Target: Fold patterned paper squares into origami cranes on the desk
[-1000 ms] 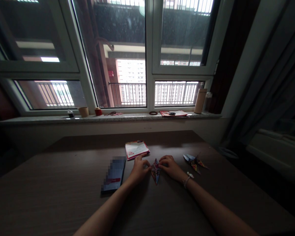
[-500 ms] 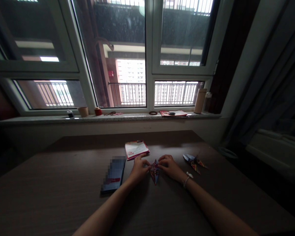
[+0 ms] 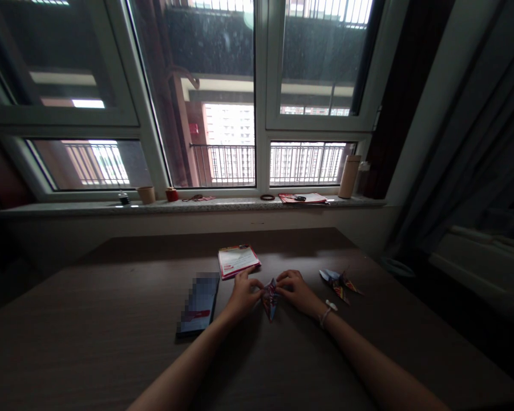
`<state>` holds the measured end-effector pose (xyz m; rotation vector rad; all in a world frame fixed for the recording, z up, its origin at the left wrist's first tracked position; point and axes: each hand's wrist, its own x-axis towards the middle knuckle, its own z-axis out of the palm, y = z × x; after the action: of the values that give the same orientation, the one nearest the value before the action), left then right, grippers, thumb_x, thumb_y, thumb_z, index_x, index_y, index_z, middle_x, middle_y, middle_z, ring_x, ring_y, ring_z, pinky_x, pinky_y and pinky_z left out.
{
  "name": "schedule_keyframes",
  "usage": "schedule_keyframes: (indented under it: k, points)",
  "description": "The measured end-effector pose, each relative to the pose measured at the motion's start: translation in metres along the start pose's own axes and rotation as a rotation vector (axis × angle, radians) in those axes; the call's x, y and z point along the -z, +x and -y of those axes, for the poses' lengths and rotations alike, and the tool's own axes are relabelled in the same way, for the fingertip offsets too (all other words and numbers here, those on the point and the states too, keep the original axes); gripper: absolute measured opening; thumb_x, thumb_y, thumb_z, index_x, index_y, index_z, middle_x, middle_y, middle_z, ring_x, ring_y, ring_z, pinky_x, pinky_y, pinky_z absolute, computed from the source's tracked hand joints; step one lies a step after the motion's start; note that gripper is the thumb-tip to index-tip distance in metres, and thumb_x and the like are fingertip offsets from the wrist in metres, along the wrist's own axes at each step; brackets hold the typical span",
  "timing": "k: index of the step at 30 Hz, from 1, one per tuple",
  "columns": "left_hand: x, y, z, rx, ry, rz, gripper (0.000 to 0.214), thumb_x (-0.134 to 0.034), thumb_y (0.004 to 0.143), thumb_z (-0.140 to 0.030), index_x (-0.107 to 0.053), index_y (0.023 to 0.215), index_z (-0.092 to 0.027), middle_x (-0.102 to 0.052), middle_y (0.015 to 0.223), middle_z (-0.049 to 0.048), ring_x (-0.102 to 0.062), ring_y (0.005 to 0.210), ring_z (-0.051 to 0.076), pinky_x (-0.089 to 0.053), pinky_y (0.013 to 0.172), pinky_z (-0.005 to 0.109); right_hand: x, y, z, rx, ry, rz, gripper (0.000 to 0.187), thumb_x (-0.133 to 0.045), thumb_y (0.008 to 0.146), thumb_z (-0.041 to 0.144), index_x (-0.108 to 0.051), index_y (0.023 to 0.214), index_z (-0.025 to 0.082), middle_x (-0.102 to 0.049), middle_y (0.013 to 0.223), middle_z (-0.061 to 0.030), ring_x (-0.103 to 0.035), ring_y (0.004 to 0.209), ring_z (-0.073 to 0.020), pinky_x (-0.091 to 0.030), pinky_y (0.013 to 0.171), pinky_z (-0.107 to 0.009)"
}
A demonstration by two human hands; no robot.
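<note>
Fingers of the left hand (image 3: 242,295) and right hand (image 3: 296,291) pinch a patterned paper piece (image 3: 270,300) on the bench (image 3: 111,342). It looks only partly folded. A finished paper figure (image 3: 339,283) lies to the right.

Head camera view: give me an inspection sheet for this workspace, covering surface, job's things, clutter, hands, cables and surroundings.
Surface: dark wooden table, dimly lit.
Job's things: patterned folded paper, low over the table between both hands.
Clutter: second folded paper piece right of the hands; phone to their left; pink-edged card packet behind them.
Grippers: left hand and right hand each pinch a side of the patterned folded paper with the fingers.
Cables: nothing seen.
Surroundings: windowsill with brown cup, red cup, papers and tall tan cylinder; window facing buildings; curtain at right.
</note>
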<state>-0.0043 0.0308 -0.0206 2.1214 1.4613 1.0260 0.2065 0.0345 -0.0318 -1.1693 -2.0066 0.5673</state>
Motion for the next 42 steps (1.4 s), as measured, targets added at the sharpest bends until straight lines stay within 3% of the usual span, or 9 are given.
schedule_keyframes:
  k: [6, 17, 24, 31, 42]
  points:
    - [-0.001, 0.0004, 0.0027, -0.001, -0.059, 0.007, 0.007, -0.074, 0.075, -0.017, -0.077, 0.077, -0.022, -0.057, 0.136, 0.0093, -0.046, 0.13, 0.03, -0.034, 0.112, 0.049, -0.0006, 0.0, -0.0014, -0.002, -0.012, -0.005, 0.01, -0.07, 0.083, 0.029, -0.078, 0.085, 0.023, -0.065, 0.104, -0.0063, -0.052, 0.109, -0.0234, -0.038, 0.1, -0.037]
    - [0.0008, 0.0028, 0.0013, 0.107, -0.116, 0.001, 0.007, -0.08, 0.066, -0.014, -0.075, 0.065, -0.019, -0.059, 0.134, 0.0095, -0.049, 0.128, 0.031, -0.035, 0.112, 0.047, 0.0024, -0.0017, 0.0073, 0.02, 0.012, 0.016, 0.011, -0.069, 0.084, 0.031, -0.077, 0.081, 0.024, -0.064, 0.106, -0.0062, -0.05, 0.111, -0.0235, -0.038, 0.102, -0.038]
    - [-0.0007, 0.0007, 0.0004, 0.063, -0.096, 0.036, 0.007, -0.081, 0.065, -0.016, -0.077, 0.065, -0.021, -0.057, 0.138, 0.0074, -0.046, 0.131, 0.032, -0.033, 0.113, 0.048, 0.0026, 0.0013, 0.0061, 0.035, 0.068, -0.053, 0.014, -0.07, 0.082, 0.035, -0.075, 0.083, 0.022, -0.066, 0.101, -0.006, -0.053, 0.107, -0.0226, -0.039, 0.099, -0.037]
    - [-0.0034, 0.003, 0.0061, 0.026, -0.101, 0.038, 0.005, -0.078, 0.072, -0.026, -0.08, 0.076, -0.024, -0.06, 0.136, 0.008, -0.049, 0.128, 0.032, -0.033, 0.113, 0.049, 0.004, 0.0008, 0.0044, 0.045, 0.062, -0.055, 0.017, -0.069, 0.083, 0.039, -0.075, 0.083, 0.023, -0.065, 0.101, -0.0061, -0.053, 0.107, -0.0229, -0.038, 0.099, -0.037]
    - [-0.0027, 0.0019, 0.0024, 0.056, -0.102, 0.008, 0.007, -0.076, 0.072, -0.027, -0.078, 0.068, -0.022, -0.061, 0.133, 0.0082, -0.05, 0.128, 0.031, -0.035, 0.111, 0.048, 0.0045, 0.0, 0.0069, 0.048, 0.065, -0.02, 0.016, -0.07, 0.083, 0.038, -0.076, 0.084, 0.023, -0.065, 0.104, -0.0065, -0.052, 0.109, -0.023, -0.039, 0.1, -0.038]
